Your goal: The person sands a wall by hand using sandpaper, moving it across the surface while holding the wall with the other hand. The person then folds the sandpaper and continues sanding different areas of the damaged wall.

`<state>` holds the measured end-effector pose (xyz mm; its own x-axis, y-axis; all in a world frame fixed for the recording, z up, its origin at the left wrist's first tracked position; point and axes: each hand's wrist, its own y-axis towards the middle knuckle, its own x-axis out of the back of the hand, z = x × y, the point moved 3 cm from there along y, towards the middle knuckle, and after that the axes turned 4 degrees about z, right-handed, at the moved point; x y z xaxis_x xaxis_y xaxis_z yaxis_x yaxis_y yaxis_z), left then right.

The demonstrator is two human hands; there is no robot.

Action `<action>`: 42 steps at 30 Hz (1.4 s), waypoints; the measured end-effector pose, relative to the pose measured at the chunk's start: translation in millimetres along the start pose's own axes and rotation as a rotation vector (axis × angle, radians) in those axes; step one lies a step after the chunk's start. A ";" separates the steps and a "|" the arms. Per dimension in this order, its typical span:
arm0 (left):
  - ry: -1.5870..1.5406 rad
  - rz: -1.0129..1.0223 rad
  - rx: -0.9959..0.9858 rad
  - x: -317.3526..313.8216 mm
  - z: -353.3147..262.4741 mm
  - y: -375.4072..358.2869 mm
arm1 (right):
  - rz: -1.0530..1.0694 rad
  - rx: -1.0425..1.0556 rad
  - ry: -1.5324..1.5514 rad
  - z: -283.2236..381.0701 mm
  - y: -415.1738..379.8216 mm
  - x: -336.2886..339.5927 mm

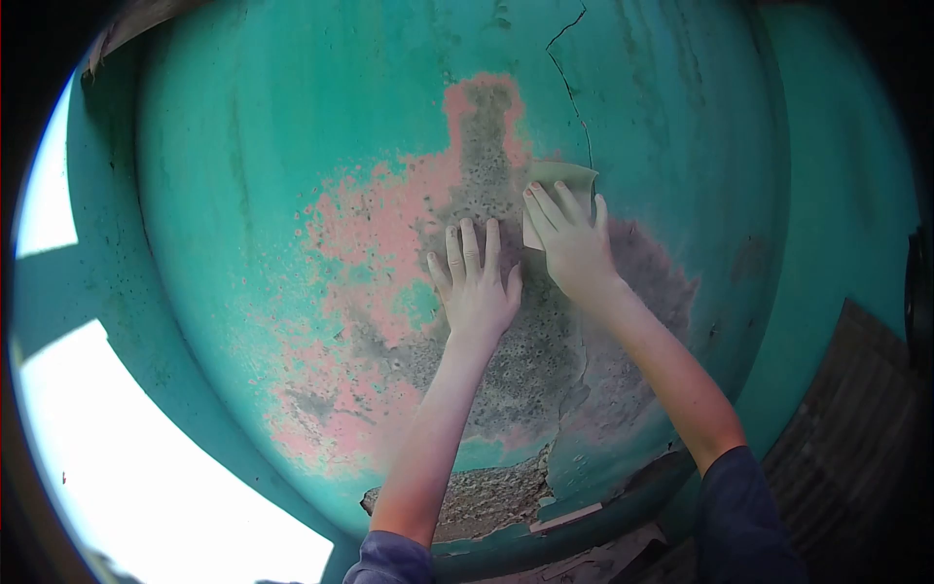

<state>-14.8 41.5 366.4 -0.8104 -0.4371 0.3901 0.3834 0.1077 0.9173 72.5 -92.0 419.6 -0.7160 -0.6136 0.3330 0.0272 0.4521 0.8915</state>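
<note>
A teal-painted wall fills the view, with a large patch where the paint is worn down to pink and grey plaster. My right hand presses a folded sheet of pale sandpaper flat against the wall at the upper right edge of the worn patch. Only the sheet's top part shows above my fingers. My left hand lies flat on the grey plaster just left of it, fingers spread upward, holding nothing.
A crack runs down the wall above the sandpaper. Near the bottom, plaster has broken away to rough grey material. A bright window opening lies at the left. Dark slatted wood stands at the lower right.
</note>
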 end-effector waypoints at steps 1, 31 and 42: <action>0.004 -0.005 -0.005 7.8 2.7 7.1 | -0.031 -0.015 -0.008 -1.7 13.1 4.7; -0.144 0.014 0.003 21.9 16.0 51.1 | -0.036 0.073 -0.106 3.0 33.1 16.2; -0.148 0.020 -0.009 23.0 17.5 48.3 | -0.115 0.107 -0.102 -10.6 41.1 14.0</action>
<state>-22.7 52.3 421.1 -0.8589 -0.2985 0.4161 0.4033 0.1065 0.9089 71.0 -88.8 464.1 -0.7773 -0.5987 0.1934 -0.1291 0.4526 0.8823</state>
